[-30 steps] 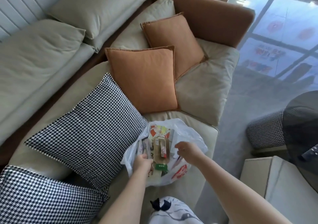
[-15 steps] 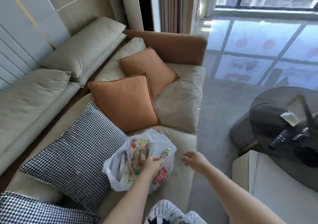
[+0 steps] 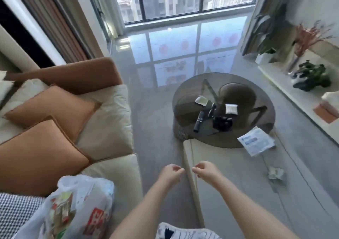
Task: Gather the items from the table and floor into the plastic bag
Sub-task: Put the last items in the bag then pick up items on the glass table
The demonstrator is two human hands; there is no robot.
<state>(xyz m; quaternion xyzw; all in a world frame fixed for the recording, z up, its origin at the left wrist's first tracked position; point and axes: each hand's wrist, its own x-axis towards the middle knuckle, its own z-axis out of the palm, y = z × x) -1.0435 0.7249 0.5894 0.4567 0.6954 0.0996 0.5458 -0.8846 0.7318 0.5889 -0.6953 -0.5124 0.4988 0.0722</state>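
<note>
bag [image 3: 73, 207] on sofa [image 3: 110, 128], table [image 3: 256, 137] right

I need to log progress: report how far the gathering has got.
Done: the plastic bag on the sofa already holds packets. In hand: nothing; the left hand and right hand are empty, loosely curled. Left: two small packets on the round glass table, a white packet at its edge, crumpled paper on the floor.
</note>
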